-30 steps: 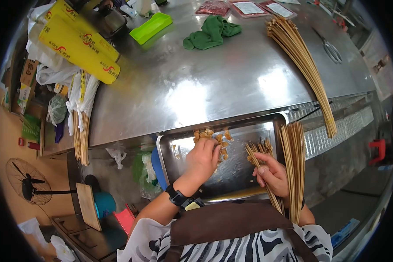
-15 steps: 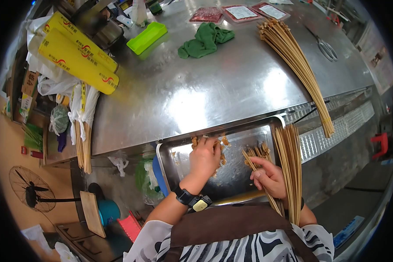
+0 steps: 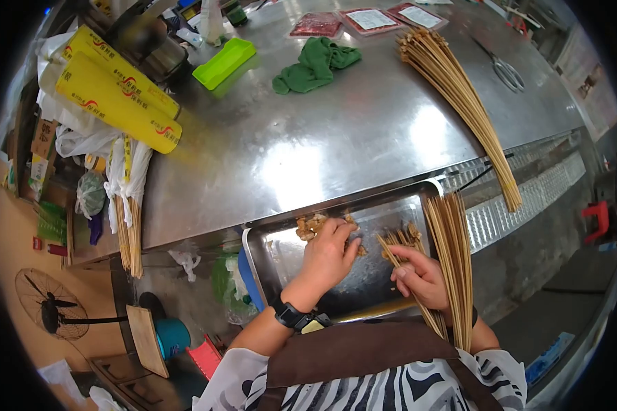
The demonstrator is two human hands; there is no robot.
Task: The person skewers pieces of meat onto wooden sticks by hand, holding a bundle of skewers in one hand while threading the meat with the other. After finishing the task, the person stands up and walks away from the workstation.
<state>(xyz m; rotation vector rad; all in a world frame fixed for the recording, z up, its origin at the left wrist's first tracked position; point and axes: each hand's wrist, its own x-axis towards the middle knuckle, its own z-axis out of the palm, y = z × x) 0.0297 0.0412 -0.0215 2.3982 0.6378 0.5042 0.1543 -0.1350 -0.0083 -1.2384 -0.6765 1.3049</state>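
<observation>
My left hand [image 3: 328, 257] is over the back left part of a metal tray [image 3: 253, 257], its bent fingers on brownish food pieces [image 3: 312, 226]; what its fingertips hold is hidden. On the right, my right hand [image 3: 421, 277] is closed around several thin wooden skewers [image 3: 394, 243], whose tips point up and left over the tray. Some brownish pieces lie by those tips. A thick bundle of skewers [image 3: 452, 260] stands just right of my right hand, against the tray's right edge.
On the steel table [image 3: 212, 171] are a long skewer bundle [image 3: 459, 96], scissors [image 3: 506, 74], a green cloth [image 3: 315, 65], a green plastic tray [image 3: 224, 63], packs of red meat [image 3: 370, 20] and yellow film boxes [image 3: 116, 103]. A fan [image 3: 51, 308] is at lower left.
My left hand has shifted slightly down and right, showing more of the food pieces at the tray's back left. My right hand keeps its hold on the skewers. The view has shifted slightly.
</observation>
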